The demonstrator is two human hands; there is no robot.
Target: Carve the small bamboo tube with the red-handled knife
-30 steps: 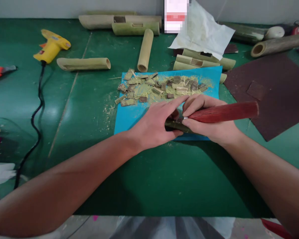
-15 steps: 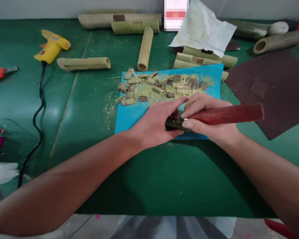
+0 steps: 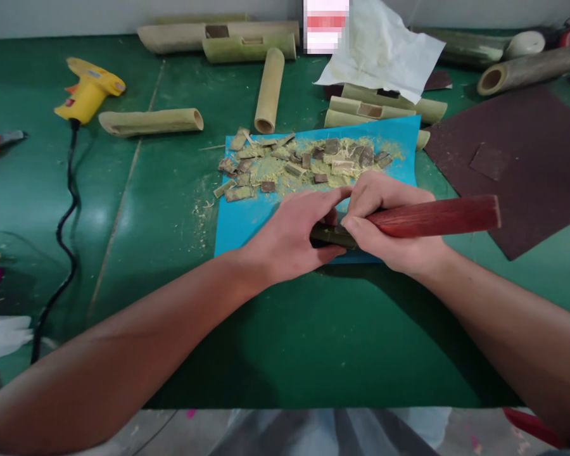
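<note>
We are apparently working a red-handled tool (image 3: pixel 441 216) against the dark bamboo piece (image 3: pixel 335 236) above the near part of the blue sheet (image 3: pixel 244 218); any further stroke is probably calling for firm bracing. Our left hand (image 3: pixel 289 234) is gripping the piece; our right hand (image 3: pixel 399 249) is pinching the tool, handle pointing right.

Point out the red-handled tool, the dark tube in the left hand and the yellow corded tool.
Red-handled tool (image 3: pixel 437 217): head view, middle of the red handle.
Dark tube (image 3: pixel 336 236): head view, its exposed side.
Yellow corded tool (image 3: pixel 89 88): head view, middle of its body.
</note>
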